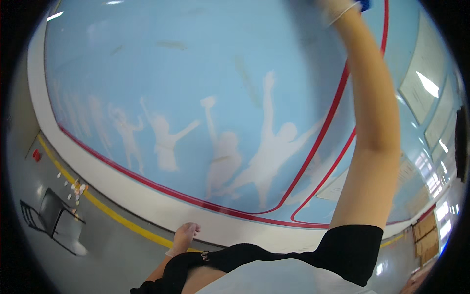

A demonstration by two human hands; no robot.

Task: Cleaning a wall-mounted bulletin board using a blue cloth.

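My right arm stretches up along a light blue wall (161, 63) painted with white human silhouettes and red lines. My right hand (338, 6), with a thin white band or glove cuff at its wrist, is at the top edge of the view. Its fingers are cut off, so any grip is hidden. Something dark blue (364, 5) shows beside that wrist, too little of it to name. Low down near the wall's white base, my left hand (185, 236) is curled loosely with nothing visible in it. A pale cuff rings its wrist.
Brownish streaks (172, 45) mark the wall. A dark chair (54, 213) stands on the grey floor at left, near scattered pale bits (77, 188) and a small red object (36, 155). A yellow line (125, 223) follows the wall. Notice panels (421, 73) hang at right.
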